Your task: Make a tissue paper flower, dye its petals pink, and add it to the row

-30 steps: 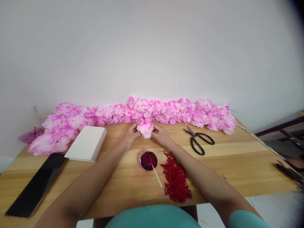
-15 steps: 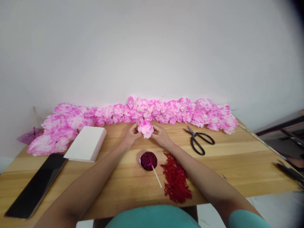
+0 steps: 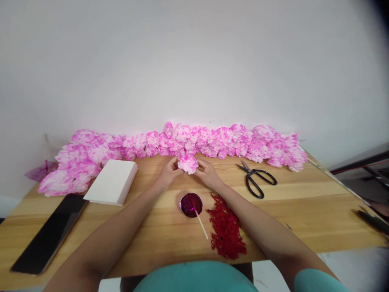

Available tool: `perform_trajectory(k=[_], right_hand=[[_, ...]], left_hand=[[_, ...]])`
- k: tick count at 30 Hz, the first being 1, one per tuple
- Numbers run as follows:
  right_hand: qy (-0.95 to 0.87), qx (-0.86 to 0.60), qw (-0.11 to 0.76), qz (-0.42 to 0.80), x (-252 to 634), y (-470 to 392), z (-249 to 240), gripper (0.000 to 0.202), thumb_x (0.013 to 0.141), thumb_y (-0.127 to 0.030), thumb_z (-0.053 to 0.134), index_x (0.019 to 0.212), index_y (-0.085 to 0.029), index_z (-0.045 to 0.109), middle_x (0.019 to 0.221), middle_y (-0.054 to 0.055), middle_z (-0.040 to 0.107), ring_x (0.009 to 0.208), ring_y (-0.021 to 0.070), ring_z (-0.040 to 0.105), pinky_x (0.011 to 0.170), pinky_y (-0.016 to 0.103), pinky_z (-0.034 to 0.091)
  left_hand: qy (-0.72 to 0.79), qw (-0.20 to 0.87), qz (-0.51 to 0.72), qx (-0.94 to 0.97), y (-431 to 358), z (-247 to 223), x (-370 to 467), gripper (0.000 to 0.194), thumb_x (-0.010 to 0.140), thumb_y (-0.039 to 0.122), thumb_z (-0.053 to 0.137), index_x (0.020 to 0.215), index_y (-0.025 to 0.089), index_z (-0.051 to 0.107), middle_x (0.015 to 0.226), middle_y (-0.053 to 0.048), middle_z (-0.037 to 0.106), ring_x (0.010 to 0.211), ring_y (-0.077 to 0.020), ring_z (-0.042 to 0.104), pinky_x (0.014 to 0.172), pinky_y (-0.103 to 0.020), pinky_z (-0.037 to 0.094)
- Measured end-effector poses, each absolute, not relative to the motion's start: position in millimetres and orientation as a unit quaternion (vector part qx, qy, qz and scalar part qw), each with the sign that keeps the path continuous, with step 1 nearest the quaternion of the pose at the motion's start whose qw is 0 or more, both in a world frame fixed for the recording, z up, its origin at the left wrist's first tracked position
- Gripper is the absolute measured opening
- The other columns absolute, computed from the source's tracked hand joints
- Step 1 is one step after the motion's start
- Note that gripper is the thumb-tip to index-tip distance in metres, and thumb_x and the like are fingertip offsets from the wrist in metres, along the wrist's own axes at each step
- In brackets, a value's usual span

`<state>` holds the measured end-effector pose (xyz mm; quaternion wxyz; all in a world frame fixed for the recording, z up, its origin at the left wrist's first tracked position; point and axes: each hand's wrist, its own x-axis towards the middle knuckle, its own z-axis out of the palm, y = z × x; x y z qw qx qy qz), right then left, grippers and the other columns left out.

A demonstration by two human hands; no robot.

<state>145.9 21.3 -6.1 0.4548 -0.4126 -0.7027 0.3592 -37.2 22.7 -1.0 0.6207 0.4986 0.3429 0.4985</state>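
Note:
Between my two hands is a small pink-and-white paper flower [image 3: 187, 163], its ruffled petals facing up. My left hand [image 3: 170, 173] pinches its left side, and my right hand [image 3: 207, 172] grips the right side. Just behind it runs a long row of similar pink-and-white flowers [image 3: 209, 142] along the wall. Nearer to me, below the hands, stands a round container of dark magenta liquid [image 3: 191, 205] with a thin pale stick [image 3: 201, 226] leaning out of it. Beside my right forearm lies a heap of red strands [image 3: 226, 231].
Black-handled scissors [image 3: 255, 178] lie partly spread to the right. A stack of white paper [image 3: 112, 182] and a long black slab [image 3: 48, 233] are on the left of the wooden table [image 3: 164, 247]. A dark tool [image 3: 372, 221] sits at the right edge.
The view has shifted slightly. Both hands keep hold of the flower, which appears a little more opened toward me; the other things stay in place.

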Motion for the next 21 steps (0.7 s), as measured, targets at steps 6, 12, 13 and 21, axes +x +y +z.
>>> perform_trajectory(k=[6, 12, 13, 21], right_hand=[[-0.705, -0.401, 0.463, 0.357, 146.3, 20.6, -5.7, 0.026, 0.082, -0.045, 0.068, 0.087, -0.02, 0.073, 0.084, 0.004, 0.071, 0.079, 0.0211, 0.062, 0.076, 0.032, 0.048], [-0.707, -0.396, 0.464, 0.357, 146.9, 20.6, -5.6, 0.027, 0.08, -0.047, 0.069, 0.088, -0.021, 0.073, 0.084, 0.004, 0.071, 0.082, 0.0217, 0.064, 0.082, 0.035, 0.05], [-0.707, -0.395, 0.464, 0.359, 146.9, 20.3, -5.3, 0.027, 0.08, -0.046, 0.07, 0.087, -0.021, 0.073, 0.084, 0.004, 0.071, 0.081, 0.0217, 0.064, 0.082, 0.035, 0.05], [-0.708, -0.386, 0.462, 0.368, 147.3, 20.7, -5.8, 0.024, 0.081, -0.044, 0.068, 0.088, -0.021, 0.073, 0.088, 0.004, 0.073, 0.084, 0.022, 0.065, 0.083, 0.035, 0.051]], left_hand=[[0.347, 0.6, 0.504, 0.515, 23.2, -2.4, -37.6, 0.034, 0.057, 0.026, 0.089, 0.078, 0.017, 0.064, 0.081, 0.0, 0.069, 0.082, -0.017, 0.062, 0.077, -0.026, 0.044], [0.347, 0.606, 0.497, 0.515, 24.0, -4.4, -40.1, 0.036, 0.054, 0.026, 0.09, 0.077, 0.016, 0.066, 0.081, -0.002, 0.068, 0.081, -0.0181, 0.062, 0.078, -0.028, 0.044], [0.344, 0.607, 0.494, 0.519, 24.2, -4.8, -40.9, 0.035, 0.054, 0.026, 0.091, 0.077, 0.016, 0.066, 0.08, -0.002, 0.068, 0.081, -0.0181, 0.062, 0.079, -0.029, 0.044], [0.336, 0.6, 0.486, 0.539, 25.1, -6.9, -42.0, 0.033, 0.057, 0.026, 0.09, 0.08, 0.017, 0.068, 0.085, -0.003, 0.072, 0.084, -0.0187, 0.064, 0.081, -0.029, 0.047]])
